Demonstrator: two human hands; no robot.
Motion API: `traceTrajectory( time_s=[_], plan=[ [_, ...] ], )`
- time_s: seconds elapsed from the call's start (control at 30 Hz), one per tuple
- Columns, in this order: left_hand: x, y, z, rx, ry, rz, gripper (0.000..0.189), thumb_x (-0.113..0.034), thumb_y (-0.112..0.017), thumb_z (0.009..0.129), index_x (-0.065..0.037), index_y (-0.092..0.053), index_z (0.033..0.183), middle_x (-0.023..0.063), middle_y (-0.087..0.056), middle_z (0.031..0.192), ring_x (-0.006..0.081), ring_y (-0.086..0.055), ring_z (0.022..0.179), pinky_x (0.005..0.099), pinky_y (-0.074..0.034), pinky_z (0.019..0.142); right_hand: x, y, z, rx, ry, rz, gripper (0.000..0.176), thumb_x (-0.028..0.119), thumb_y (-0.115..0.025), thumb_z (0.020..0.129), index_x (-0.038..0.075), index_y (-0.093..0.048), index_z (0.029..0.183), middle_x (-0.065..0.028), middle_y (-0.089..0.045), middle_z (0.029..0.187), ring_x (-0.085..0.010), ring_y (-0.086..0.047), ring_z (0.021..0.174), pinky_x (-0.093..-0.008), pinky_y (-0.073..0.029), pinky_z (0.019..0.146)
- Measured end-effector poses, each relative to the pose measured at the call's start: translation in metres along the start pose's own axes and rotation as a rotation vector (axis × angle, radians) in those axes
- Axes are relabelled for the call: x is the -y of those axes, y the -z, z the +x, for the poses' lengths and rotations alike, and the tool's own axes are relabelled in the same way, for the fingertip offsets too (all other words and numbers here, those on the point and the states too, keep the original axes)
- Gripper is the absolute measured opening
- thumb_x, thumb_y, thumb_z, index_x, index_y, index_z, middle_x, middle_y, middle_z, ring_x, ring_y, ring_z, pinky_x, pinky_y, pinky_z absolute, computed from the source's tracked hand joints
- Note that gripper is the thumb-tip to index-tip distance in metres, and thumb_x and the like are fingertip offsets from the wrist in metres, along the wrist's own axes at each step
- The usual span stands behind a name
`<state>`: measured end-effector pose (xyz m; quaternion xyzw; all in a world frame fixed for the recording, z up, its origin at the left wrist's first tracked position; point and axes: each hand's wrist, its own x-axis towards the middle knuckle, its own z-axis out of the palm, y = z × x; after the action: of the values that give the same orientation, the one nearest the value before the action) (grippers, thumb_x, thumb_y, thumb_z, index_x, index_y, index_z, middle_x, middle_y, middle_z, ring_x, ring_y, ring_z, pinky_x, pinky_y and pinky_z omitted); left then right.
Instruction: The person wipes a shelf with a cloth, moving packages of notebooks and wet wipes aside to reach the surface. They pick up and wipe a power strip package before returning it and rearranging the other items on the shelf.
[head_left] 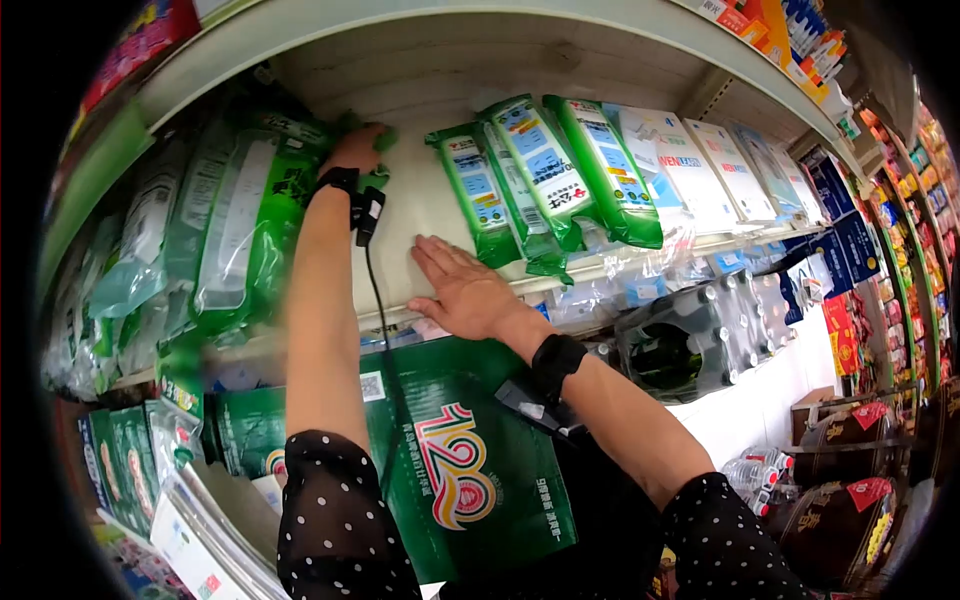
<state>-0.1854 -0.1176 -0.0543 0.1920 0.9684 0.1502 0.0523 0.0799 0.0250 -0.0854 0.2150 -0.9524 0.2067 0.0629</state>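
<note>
My left hand (355, 152) reaches to the back of the shelf (395, 215), at the right side of a row of green-and-clear packages (235, 215). Its fingers are blurred and partly hidden by green wrapping, so its hold cannot be made out. My right hand (470, 295) lies flat on the shelf near the front edge, fingers spread, holding nothing. Just right of it are several green packets (545, 165) with blue and white labels, leaning side by side. Both wrists wear black bands, and a black cable hangs from the left one.
White boxes (690, 170) stand right of the packets. Below the shelf are a large green carton (470, 450) marked 120, wrapped bottles (680, 335) and, at the lower left, upright white boards or folders (215, 540). Stocked shelves (915, 220) line the far right.
</note>
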Motion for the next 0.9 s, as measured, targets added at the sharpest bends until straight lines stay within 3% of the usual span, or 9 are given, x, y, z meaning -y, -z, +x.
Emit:
traceTrajectory(
  time_s=[0.2, 0.33, 0.43, 0.53, 0.77, 0.9],
  plan=[
    [-0.004, -0.028, -0.009, 0.001, -0.298, -0.034, 0.062, 0.002, -0.046, 0.073, -0.017, -0.042, 0.132, 0.0152, -0.047, 0.134, 0.0340, -0.044, 0.123, 0.0393, -0.038, 0.101, 0.000, 0.001, 0.000, 0.008, 0.010, -0.018, 0.067, 0.045, -0.043, 0.093, -0.003, -0.032, 0.138, -0.0194, -0.028, 0.146, -0.0315, -0.026, 0.136, -0.0379, -0.021, 0.112],
    [-0.010, -0.029, 0.004, 0.047, -0.225, -0.007, 0.054, -0.016, -0.044, 0.083, -0.013, -0.037, 0.137, 0.0159, -0.039, 0.141, 0.0352, -0.040, 0.127, 0.0422, -0.036, 0.103, 0.001, 0.004, -0.001, 0.055, -0.016, 0.000, 0.070, 0.049, -0.039, 0.093, -0.003, -0.028, 0.140, -0.0173, -0.024, 0.149, -0.0286, -0.021, 0.139, -0.0368, -0.017, 0.114],
    [-0.015, -0.029, 0.017, -0.005, -0.033, -0.001, 0.054, -0.023, -0.042, 0.087, -0.008, -0.035, 0.139, 0.0161, -0.037, 0.143, 0.0335, -0.038, 0.130, 0.0429, -0.034, 0.105, 0.002, 0.005, -0.001, 0.041, -0.016, 0.013, 0.070, 0.048, -0.040, 0.093, -0.003, -0.030, 0.139, -0.0181, -0.025, 0.148, -0.0297, -0.022, 0.138, -0.0376, -0.018, 0.114],
    [-0.030, -0.014, 0.029, 0.187, 0.207, 0.083, 0.064, -0.041, -0.037, 0.093, -0.014, -0.019, 0.147, 0.0124, -0.013, 0.153, 0.0332, -0.020, 0.139, 0.0473, -0.022, 0.112, 0.000, 0.008, -0.001, 0.025, -0.002, 0.023, 0.069, 0.047, -0.042, 0.092, -0.004, -0.031, 0.138, -0.0190, -0.027, 0.147, -0.0307, -0.024, 0.137, -0.0385, -0.019, 0.113],
    [-0.003, -0.015, 0.043, 0.088, 0.103, 0.108, 0.065, -0.045, -0.033, 0.094, -0.013, -0.016, 0.148, 0.0139, -0.013, 0.153, 0.0342, -0.018, 0.139, 0.0495, -0.021, 0.112, 0.002, 0.007, -0.002, -0.056, 0.023, 0.059, 0.065, 0.042, -0.049, 0.090, -0.003, -0.036, 0.135, -0.0202, -0.033, 0.143, -0.0334, -0.030, 0.134, -0.0400, -0.026, 0.110],
    [0.013, -0.007, 0.028, 0.267, 0.154, 0.287, 0.066, -0.046, -0.033, 0.094, -0.013, -0.016, 0.148, 0.0146, -0.015, 0.152, 0.0345, -0.019, 0.139, 0.0503, -0.023, 0.111, -0.003, -0.003, -0.001, -0.030, -0.008, 0.016, 0.067, 0.044, -0.048, 0.090, -0.002, -0.034, 0.136, -0.0200, -0.030, 0.145, -0.0319, -0.027, 0.136, -0.0391, -0.024, 0.111]
  ],
)
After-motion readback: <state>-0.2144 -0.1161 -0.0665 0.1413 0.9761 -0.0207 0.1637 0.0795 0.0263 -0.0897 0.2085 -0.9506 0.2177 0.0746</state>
